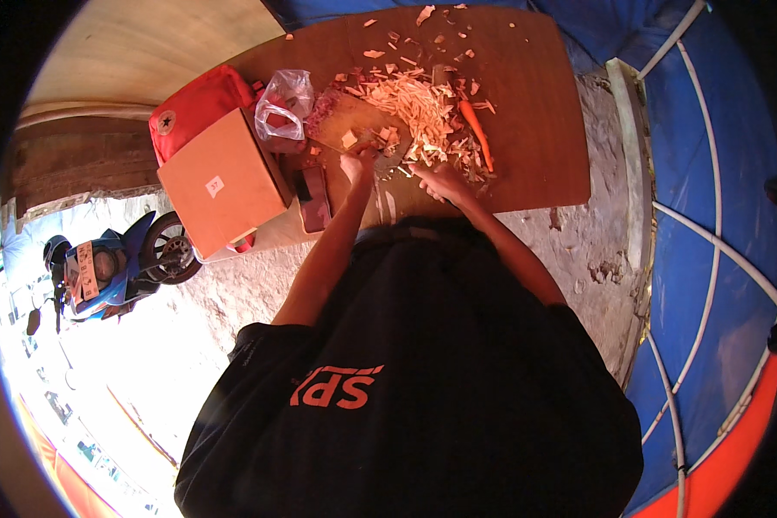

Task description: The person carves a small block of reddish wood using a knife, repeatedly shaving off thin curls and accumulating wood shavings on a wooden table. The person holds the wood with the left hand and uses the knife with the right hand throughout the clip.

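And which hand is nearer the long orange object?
The right hand, just below and left of the orange object in the picture; the left hand is farther left.

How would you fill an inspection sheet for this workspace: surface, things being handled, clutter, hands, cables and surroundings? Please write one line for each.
Surface: brown table, pale scraps scattered toward its far edge.
Things being handled: heap of pale strips; larger pale piece beyond the left hand.
Clutter: cardboard box, red bag, clear plastic bag, dark phone-like object; slim orange object beside the heap.
Hands: left hand near the pale piece; right hand at the heap's near side; grips unclear.
Cables: nothing seen.
Surroundings: motorbike at left, blue sheeting at right.
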`<control>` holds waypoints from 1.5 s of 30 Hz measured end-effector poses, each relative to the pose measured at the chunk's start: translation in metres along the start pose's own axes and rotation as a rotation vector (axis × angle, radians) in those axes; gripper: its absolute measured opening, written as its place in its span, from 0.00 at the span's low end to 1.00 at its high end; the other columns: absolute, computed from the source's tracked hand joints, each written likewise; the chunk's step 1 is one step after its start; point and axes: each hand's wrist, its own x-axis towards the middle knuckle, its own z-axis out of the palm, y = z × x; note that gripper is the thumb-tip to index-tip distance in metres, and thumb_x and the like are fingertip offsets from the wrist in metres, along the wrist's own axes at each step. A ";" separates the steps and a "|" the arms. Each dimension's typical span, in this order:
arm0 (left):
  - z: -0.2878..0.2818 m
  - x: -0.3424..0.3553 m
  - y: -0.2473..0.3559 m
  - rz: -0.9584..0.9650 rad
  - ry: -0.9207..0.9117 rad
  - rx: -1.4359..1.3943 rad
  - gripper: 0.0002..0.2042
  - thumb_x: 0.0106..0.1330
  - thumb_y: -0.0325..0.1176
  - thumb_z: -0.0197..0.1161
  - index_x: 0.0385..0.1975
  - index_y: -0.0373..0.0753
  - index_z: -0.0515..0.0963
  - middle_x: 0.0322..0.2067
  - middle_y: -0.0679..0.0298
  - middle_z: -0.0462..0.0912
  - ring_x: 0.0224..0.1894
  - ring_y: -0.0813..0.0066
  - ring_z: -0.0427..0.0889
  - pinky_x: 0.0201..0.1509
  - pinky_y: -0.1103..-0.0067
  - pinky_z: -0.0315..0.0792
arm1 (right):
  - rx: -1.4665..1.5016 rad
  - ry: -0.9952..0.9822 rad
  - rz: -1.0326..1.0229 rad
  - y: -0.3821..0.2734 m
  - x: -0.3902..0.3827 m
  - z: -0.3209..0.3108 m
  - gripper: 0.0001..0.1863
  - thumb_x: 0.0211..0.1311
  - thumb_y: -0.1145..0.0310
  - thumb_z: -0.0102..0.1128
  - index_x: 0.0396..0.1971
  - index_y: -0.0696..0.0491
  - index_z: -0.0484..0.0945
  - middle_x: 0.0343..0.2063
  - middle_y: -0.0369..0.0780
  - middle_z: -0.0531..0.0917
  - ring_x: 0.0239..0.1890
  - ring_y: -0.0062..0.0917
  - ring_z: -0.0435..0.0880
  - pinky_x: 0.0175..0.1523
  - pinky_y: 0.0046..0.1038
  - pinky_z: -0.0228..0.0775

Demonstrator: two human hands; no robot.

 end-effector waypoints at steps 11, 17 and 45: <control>-0.005 0.004 0.007 -0.146 -0.027 -0.075 0.06 0.52 0.23 0.67 0.28 0.27 0.82 0.25 0.57 0.82 0.26 0.72 0.82 0.31 0.79 0.81 | -0.036 0.085 0.022 0.043 0.003 0.000 0.35 0.51 0.35 0.59 0.14 0.57 0.76 0.08 0.36 0.73 0.10 0.22 0.72 0.19 0.28 0.65; -0.003 0.001 0.009 -0.140 -0.032 -0.074 0.06 0.53 0.22 0.66 0.29 0.25 0.81 0.26 0.56 0.82 0.27 0.71 0.82 0.30 0.80 0.81 | -0.291 0.175 -0.234 0.054 0.003 -0.011 0.37 0.50 0.32 0.56 0.15 0.58 0.79 0.08 0.37 0.74 0.11 0.24 0.74 0.22 0.29 0.67; 0.013 -0.010 0.010 -0.113 0.141 -0.238 0.06 0.56 0.17 0.57 0.31 0.23 0.79 0.31 0.51 0.81 0.31 0.64 0.83 0.35 0.73 0.83 | -0.075 0.093 0.068 0.023 -0.026 0.008 0.36 0.50 0.33 0.58 0.19 0.59 0.79 0.08 0.35 0.72 0.11 0.20 0.72 0.19 0.25 0.63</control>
